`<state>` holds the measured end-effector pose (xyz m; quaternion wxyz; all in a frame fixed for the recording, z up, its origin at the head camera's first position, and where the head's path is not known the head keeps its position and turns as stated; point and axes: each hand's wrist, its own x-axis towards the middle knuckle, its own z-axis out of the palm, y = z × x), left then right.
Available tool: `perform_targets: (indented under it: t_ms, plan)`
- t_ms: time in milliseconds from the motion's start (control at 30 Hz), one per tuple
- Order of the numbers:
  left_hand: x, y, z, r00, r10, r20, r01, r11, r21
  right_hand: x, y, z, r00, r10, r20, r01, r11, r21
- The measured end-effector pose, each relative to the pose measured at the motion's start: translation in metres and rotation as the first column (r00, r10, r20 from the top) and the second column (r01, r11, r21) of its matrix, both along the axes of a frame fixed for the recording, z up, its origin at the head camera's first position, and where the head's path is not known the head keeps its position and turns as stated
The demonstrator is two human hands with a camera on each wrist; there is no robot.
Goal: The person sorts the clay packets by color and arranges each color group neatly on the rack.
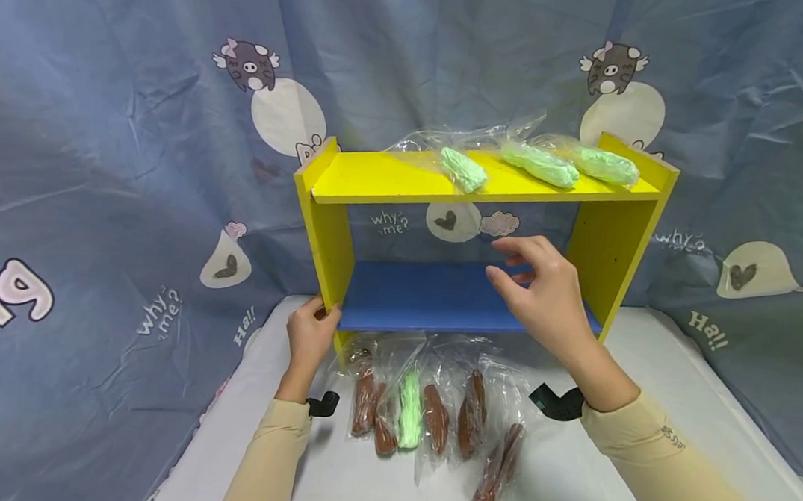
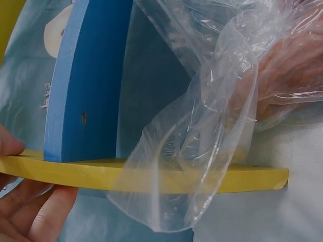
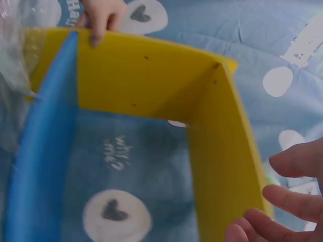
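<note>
A small shelf has a yellow top board and sides [image 1: 593, 251] and a blue lower board [image 1: 433, 293]. My left hand [image 1: 312, 335] grips its left side panel [image 2: 242, 179] near the blue board, thumb on the inner face and fingers outside. In front of the shelf's opening hangs my right hand [image 1: 541, 286], its fingers loosely bent and nothing between them. Three clear bags with light green pieces lie on the top board: one green piece [image 1: 464, 169] near the middle, another green piece [image 1: 541, 165] and a third [image 1: 607, 166] towards the right.
On the white table [image 1: 231, 452], below the blue board, lie several clear bags with brown pieces [image 1: 437, 420]. Among them is a bagged light green piece [image 1: 410, 411]. A printed blue-grey cloth [image 1: 143, 157] hangs behind and beside the shelf.
</note>
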<state>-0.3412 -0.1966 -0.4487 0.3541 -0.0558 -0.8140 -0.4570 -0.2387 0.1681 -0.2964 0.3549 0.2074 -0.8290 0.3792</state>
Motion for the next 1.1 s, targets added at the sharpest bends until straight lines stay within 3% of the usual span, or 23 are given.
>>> perform_targets:
  t_ms: [233, 500, 733, 1100]
  plan:
    - [0.000, -0.002, -0.001, 1.000, 0.008, -0.015, -0.008, 1.000, -0.006, 0.006, -0.014, -0.051, 0.984, 0.042, 0.175, -0.036, 0.999, -0.036]
    - [0.000, -0.001, 0.000, 1.000, -0.004, 0.002, 0.004, 1.000, -0.012, 0.007, -0.030, -0.097, 0.933, 0.109, 0.343, -0.077, 0.991, -0.107]
    - [0.004, -0.002, -0.005, 1.000, 0.005, 0.005, -0.005, 1.000, -0.003, 0.013, -0.048, -0.129, 0.898, 0.129, 0.420, -0.081, 0.988, -0.130]
    - [0.000, 0.001, 0.000, 1.000, 0.006, -0.021, -0.006, 1.000, -0.012, 0.018, -0.079, -0.173, 0.828, 0.252, 0.502, -0.200, 0.967, -0.156]
